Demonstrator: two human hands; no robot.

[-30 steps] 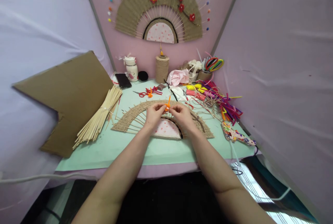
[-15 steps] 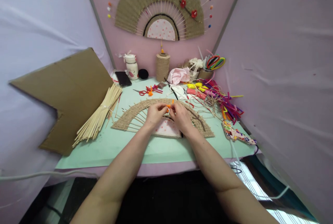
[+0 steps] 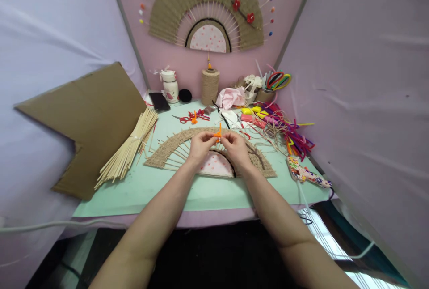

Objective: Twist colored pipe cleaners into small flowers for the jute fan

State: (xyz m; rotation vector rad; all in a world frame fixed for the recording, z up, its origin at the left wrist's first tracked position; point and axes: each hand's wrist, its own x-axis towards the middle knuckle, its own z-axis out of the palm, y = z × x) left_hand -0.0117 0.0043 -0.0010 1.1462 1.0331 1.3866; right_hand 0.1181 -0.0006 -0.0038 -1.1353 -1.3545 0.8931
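Head view: the left hand point(image 3: 200, 146) and right hand point(image 3: 236, 146) both pinch an orange pipe cleaner point(image 3: 218, 134) at their fingertips. It is held just above the fan point(image 3: 164, 155), mid-mat point(image 3: 150, 190). Compared with half a second ago, the hands are slightly farther apart and the cleaner's end pokes up.

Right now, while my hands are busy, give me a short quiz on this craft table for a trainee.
1. True or false: the left hand and right hand both pinch the orange pipe cleaner.
2. The stick bundle lies where, relative to the woven fan? A: to the person's left. B: to the person's right. C: on top of it.
3. What colour are the handles of the scissors?
Key: 1 true; 2 A; 3 red.
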